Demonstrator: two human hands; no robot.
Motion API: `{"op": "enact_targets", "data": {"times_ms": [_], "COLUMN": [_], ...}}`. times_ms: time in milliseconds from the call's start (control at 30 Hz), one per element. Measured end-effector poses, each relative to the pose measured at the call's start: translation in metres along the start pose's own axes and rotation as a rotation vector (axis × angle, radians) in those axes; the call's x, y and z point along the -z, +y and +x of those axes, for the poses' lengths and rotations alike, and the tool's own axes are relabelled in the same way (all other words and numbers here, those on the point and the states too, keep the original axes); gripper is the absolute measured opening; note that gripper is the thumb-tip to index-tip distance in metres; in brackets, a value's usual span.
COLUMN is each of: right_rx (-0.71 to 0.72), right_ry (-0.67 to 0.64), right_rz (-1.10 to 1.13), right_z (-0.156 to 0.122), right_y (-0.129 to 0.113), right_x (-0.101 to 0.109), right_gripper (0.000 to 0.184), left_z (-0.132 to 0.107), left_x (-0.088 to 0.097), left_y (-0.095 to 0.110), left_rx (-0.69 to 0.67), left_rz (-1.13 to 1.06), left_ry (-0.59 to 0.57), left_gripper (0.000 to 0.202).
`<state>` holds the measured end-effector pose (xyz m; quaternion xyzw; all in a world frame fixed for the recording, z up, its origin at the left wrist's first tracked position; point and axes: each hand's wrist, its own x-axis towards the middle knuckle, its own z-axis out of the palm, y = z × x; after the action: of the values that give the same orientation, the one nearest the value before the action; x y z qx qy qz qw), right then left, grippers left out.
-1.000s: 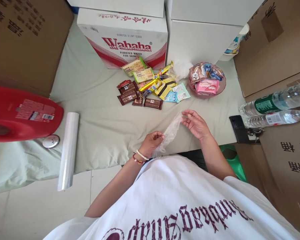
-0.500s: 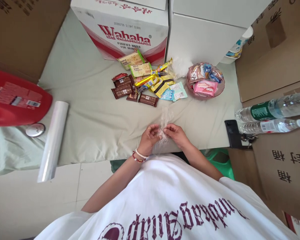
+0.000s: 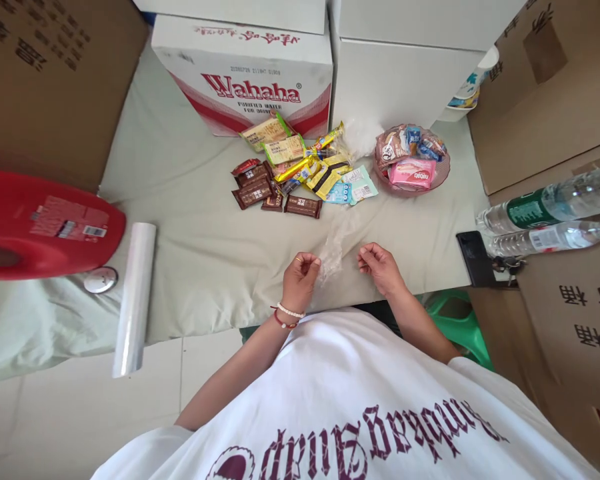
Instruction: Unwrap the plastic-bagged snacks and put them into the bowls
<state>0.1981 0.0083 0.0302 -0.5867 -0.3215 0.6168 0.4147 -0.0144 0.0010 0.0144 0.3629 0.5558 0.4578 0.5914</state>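
The clear plastic bag point(image 3: 334, 245) is pinched at its lower end by the closed fingertips of the left hand point(image 3: 300, 279); its long axis runs from there toward one o'clock. The right hand point(image 3: 380, 268) sits at three o'clock of the bag, just beside it, curled shut on nothing I can make out; the left is nearer. Underneath lies a pale green cloth point(image 3: 200, 247), with a snack pile point(image 3: 300, 177) at twelve o'clock, a film roll point(image 3: 134, 300) at nine, and cartons point(image 3: 55, 87) all round.
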Motion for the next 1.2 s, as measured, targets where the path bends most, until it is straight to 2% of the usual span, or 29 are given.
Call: {"op": "enact_targets", "data": {"times_ms": [100,200,300,400,600,733,900,967,1067,1167,1200], "right_rx": [0.036,0.08,0.079,0.094,0.2,0.215,0.003,-0.071,-0.068,0.082,0.129], "right_ry": [-0.041,-0.075,-0.067,-0.106,-0.24,-0.188,-0.102,-0.053,0.029,0.081,0.1], "right_rz": [-0.04,-0.087,-0.077,-0.098,-0.268,-0.313,-0.234,-0.174,-0.178,-0.435,-0.534], "right_z": [-0.009,-0.008,-0.001,0.003,0.0,0.0,0.003,0.004,0.007,0.013,0.016], "right_y": [0.01,0.016,0.017,0.017,0.014,0.014,0.008,0.003,0.001,0.008,0.011], "right_x": [-0.025,-0.042,-0.042,-0.034,-0.032,-0.018,0.018,0.024,0.014,-0.012,-0.021], "right_gripper": [0.047,0.041,0.038,0.039,0.031,0.03,0.044,0.05,0.061,0.076,0.075], "left_z": [-0.001,-0.001,-0.002,-0.006,-0.008,0.0,0.006,0.005,0.001,-0.003,-0.003], "left_x": [0.003,0.003,0.006,0.008,-0.003,-0.007,-0.005,-0.007,-0.008,-0.001,0.003], "left_y": [0.002,-0.001,-0.005,-0.008,-0.009,-0.014,-0.02,-0.019,-0.015,-0.01,-0.009], "left_rx": [-0.055,-0.033,0.05,0.099,0.071,0.112,0.112,0.092,0.067,0.046,0.035], "left_rz": [0.118,0.088,0.012,0.038,0.059,-0.036,-0.116,-0.093,-0.014,0.092,0.14], "left_ry": [-0.086,-0.155,-0.133,-0.129,-0.052,0.008,0.088,0.101,0.082,0.045,0.037], "left_gripper": [0.028,0.033,0.04,0.04,0.024,0.022,0.03,0.03,0.029,0.031,0.034]}}
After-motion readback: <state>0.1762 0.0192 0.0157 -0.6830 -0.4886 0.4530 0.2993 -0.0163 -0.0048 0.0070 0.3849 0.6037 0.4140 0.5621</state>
